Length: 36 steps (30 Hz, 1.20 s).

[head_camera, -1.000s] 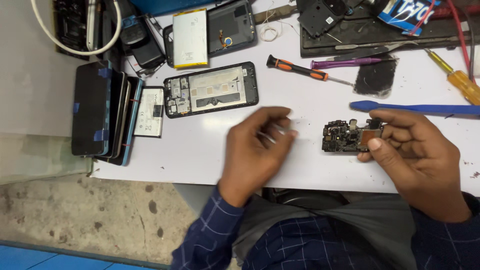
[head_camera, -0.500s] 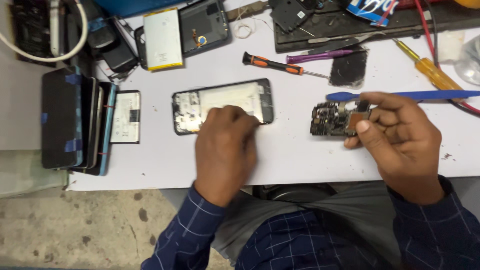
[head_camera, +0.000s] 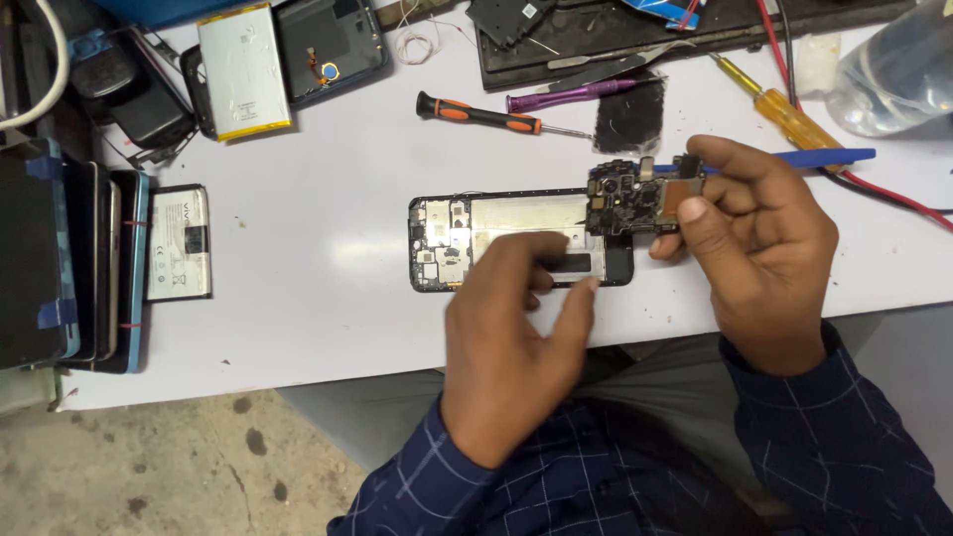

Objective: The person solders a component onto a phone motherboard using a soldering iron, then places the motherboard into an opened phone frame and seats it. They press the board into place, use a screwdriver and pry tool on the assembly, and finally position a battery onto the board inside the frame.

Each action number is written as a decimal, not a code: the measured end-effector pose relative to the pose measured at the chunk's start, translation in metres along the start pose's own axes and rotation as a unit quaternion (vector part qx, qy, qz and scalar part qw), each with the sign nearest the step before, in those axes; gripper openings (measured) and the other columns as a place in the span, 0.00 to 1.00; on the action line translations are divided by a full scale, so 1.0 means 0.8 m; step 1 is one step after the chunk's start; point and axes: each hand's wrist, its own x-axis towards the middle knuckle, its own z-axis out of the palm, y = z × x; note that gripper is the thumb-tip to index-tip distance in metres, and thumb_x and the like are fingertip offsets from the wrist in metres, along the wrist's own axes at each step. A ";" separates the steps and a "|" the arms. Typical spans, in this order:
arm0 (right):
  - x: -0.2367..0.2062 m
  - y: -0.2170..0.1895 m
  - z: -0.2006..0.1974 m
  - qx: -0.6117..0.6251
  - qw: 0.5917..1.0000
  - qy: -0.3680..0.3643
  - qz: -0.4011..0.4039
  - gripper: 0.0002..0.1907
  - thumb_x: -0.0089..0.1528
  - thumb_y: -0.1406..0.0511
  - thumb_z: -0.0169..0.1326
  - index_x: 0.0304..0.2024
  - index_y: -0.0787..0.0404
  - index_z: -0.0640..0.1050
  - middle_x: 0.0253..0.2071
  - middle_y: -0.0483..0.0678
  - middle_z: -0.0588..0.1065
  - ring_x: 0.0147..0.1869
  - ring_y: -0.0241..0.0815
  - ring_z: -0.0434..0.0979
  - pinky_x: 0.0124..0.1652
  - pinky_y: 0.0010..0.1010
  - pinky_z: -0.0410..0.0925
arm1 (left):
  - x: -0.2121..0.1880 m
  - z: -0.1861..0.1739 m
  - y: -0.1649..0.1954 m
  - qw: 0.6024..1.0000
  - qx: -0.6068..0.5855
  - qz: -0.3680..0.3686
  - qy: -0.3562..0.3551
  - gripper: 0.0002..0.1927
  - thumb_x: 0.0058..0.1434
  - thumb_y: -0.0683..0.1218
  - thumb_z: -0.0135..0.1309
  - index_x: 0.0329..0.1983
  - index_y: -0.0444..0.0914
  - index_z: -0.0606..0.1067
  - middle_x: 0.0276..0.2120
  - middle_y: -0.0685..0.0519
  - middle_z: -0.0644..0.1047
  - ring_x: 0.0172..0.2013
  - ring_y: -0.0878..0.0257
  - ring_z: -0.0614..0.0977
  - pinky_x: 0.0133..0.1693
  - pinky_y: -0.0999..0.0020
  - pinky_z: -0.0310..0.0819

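Nearest me, my left hand (head_camera: 521,337) comes up over the near edge of the white table (head_camera: 318,288); its fingers (head_camera: 516,253) are spread and loose, gripping nothing, their tips resting on the opened phone frame (head_camera: 496,238), which lies flat a little in from that near edge, about midway along it; the thumb points out to the right beside the frame's lower right corner.

Just to the right, my right hand (head_camera: 764,243) is closed in a pinch on the small dark circuit board (head_camera: 635,199); thumb and fingertips clamp its right end, so the board sticks out to the left of the fingers and hangs over the frame's right end; I cannot tell whether board and frame touch.

Along the left edge a stack of phones (head_camera: 69,263) stands on its sides, and a white battery (head_camera: 179,243) lies flat just beside it.

Farther back, behind the frame, an orange-and-black screwdriver (head_camera: 476,111) lies near a purple tool (head_camera: 566,97) and a black square patch (head_camera: 630,114); a blue pry tool (head_camera: 824,156) shows past my right knuckles, with a yellow-handled screwdriver (head_camera: 784,114) just behind it.

Toward the far left corner a silver-and-yellow battery (head_camera: 243,69) rests against a dark back cover (head_camera: 333,45); along the far edge sits a black tray (head_camera: 635,40), and at the far right corner a clear plastic bottle (head_camera: 893,74).
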 end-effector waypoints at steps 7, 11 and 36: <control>-0.004 -0.021 0.012 -0.025 0.998 -0.025 0.059 0.20 0.69 0.73 0.50 0.64 0.73 0.68 0.42 0.55 0.79 0.40 0.36 0.80 0.41 0.26 0.77 | 0.013 -0.014 -0.022 0.947 -0.281 -0.151 -0.041 0.23 0.65 0.43 0.59 0.61 0.29 0.73 0.43 0.52 0.80 0.37 0.73 0.77 0.39 0.79 0.74; -0.004 -0.024 0.018 -0.011 0.996 -0.052 0.076 0.19 0.68 0.73 0.51 0.62 0.74 0.70 0.44 0.57 0.79 0.42 0.37 0.81 0.42 0.26 0.77 | 0.014 -0.018 -0.034 0.919 -0.329 -0.200 -0.082 0.22 0.66 0.43 0.56 0.61 0.29 0.73 0.39 0.54 0.81 0.32 0.73 0.79 0.33 0.79 0.75; -0.034 -0.025 0.056 -0.332 0.914 -0.051 -0.228 0.13 0.62 0.77 0.61 0.47 0.64 0.75 0.54 0.60 0.74 0.53 0.46 0.82 0.49 0.28 0.78 | 0.005 -0.022 -0.038 0.864 -0.457 -0.198 -0.071 0.25 0.64 0.40 0.60 0.61 0.26 0.68 0.38 0.49 0.80 0.36 0.68 0.83 0.37 0.75 0.81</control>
